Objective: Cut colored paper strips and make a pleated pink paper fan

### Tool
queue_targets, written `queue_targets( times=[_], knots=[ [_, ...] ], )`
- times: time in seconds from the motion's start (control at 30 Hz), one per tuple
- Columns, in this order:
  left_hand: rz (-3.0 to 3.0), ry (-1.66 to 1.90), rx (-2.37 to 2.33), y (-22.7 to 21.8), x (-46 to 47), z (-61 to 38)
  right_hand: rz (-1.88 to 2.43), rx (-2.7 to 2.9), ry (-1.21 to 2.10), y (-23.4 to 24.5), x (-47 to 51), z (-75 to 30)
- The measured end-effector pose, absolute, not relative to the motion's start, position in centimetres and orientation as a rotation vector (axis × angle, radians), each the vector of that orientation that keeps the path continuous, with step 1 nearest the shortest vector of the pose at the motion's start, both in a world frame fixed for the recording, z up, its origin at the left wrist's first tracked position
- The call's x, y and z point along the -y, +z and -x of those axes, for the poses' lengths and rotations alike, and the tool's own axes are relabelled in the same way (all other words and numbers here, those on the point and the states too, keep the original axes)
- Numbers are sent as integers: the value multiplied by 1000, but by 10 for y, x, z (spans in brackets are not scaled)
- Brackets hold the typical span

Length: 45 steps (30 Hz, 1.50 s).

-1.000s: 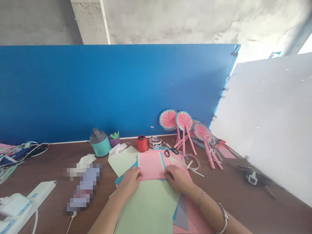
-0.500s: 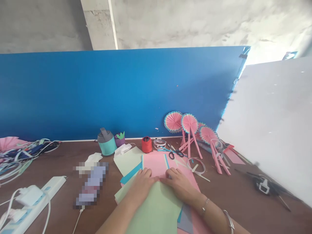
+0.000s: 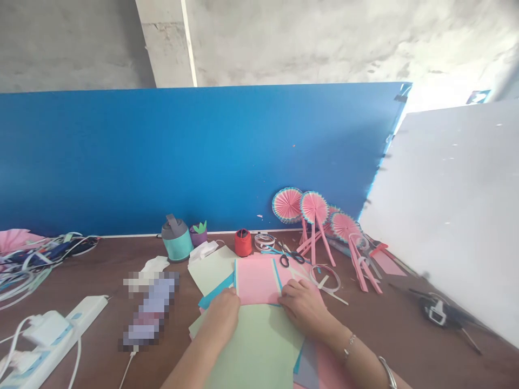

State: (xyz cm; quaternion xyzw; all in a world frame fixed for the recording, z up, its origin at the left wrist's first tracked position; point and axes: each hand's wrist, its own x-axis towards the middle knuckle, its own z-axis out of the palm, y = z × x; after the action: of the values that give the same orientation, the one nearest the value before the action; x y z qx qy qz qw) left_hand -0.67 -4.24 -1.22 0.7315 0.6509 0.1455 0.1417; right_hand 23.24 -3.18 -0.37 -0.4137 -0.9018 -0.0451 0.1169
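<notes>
A pink sheet of paper (image 3: 257, 278) with blue and cream strips along both sides lies in front of me. Its near edge meets a pale green sheet (image 3: 255, 351). My left hand (image 3: 225, 313) has curled fingers on the pink sheet's lower left corner. At the lower right corner, my right hand (image 3: 303, 305) has its fingers bent together on the edge. Both hands look closed on the pink paper; their thumbs are mostly hidden. Under these sheets lie more pink, blue and grey papers.
Scissors (image 3: 292, 258) and a tape roll (image 3: 325, 278) lie beyond my right hand. Pink paper fans (image 3: 314, 208) lean against the blue partition (image 3: 203, 156). A red container (image 3: 243, 243) and a teal pot (image 3: 178, 243) stand behind. A power strip (image 3: 77, 324) is at left.
My hands have moved apart, from the middle of the pink sheet's near edge out to its two lower corners. More of the pink sheet shows between them.
</notes>
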Motion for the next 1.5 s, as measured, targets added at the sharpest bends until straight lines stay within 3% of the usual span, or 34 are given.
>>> queue_targets(
  times=[0.13, 0.3, 0.53, 0.8, 0.97, 1.13, 1.5],
  knots=[
    [-2138, 473, -1958, 0, 40, 14, 1142, 2583, -274, -13, 25, -233],
    [-2013, 1070, -1891, 8, 40, 13, 1072, 2278, -236, -16, 22, -233],
    [-1695, 1072, -1401, -7, 47, -30, 874, 2289, -268, 0, 46, -210],
    [-2036, 1358, -1744, 1, 46, -15, 864, 2292, -321, -7, 52, -216],
    [-2505, 983, -1834, 0, 49, -14, 862, 2116, -512, -6, 55, -217],
    [-2699, 603, -1524, -9, 52, -27, 1091, 2356, -284, -1, 47, -220],
    [-2344, 539, -1478, 3, 50, -10, 1183, 2474, 100, -4, 43, -229]
  ],
)
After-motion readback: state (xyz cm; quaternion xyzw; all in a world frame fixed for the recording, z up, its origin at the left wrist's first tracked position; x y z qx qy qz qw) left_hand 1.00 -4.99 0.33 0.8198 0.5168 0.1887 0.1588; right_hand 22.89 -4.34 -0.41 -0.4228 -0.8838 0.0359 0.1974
